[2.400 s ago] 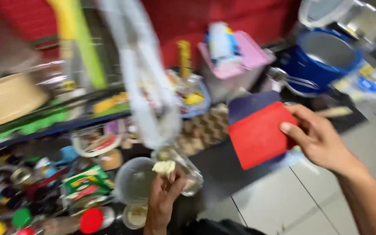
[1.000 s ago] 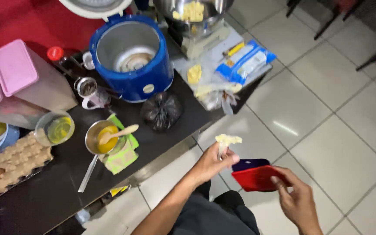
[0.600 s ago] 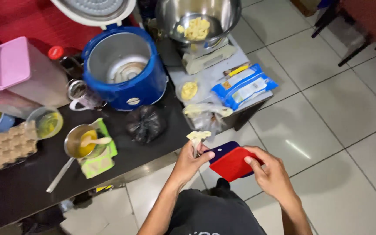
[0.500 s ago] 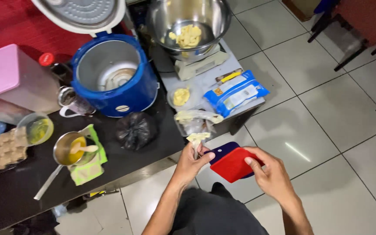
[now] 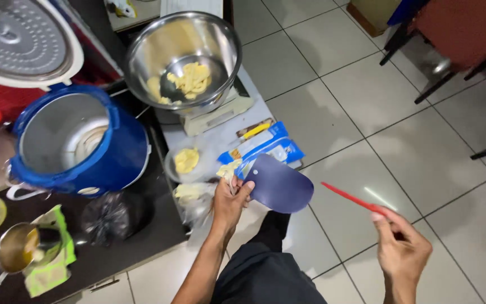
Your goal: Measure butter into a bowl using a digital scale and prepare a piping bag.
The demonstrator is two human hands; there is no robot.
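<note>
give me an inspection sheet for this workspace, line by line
surface: dark counter, crowded.
job's things: blue scraper and pale dough bit in left hand; red scraper in right hand.
clutter: steel bowl of dough pieces on a scale; blue cooker, lid open; black bag; blue packet; small pot.
grips: both hands closed on scrapers.
cables: nothing seen.
surroundings: pale tiled floor, chair legs.
</note>
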